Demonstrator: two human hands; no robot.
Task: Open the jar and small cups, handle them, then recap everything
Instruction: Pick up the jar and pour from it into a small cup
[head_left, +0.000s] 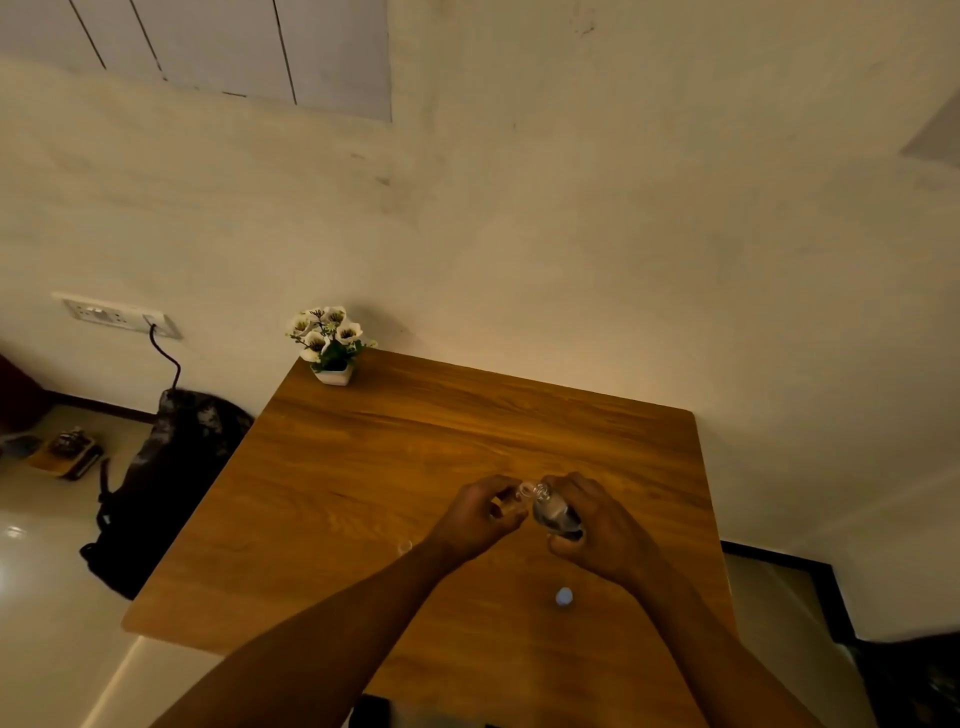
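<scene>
Head view: over the table (363, 467), the right hand (597, 525) grips a tilted glass jar (553, 512); the left hand (480, 514), fingers curled, holds a gold cap (503, 505) beside the jar.

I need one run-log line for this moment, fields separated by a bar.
left hand: holds gold cap | right hand: grips tilted jar, mouth open | table: white cap, clear cup
</scene>
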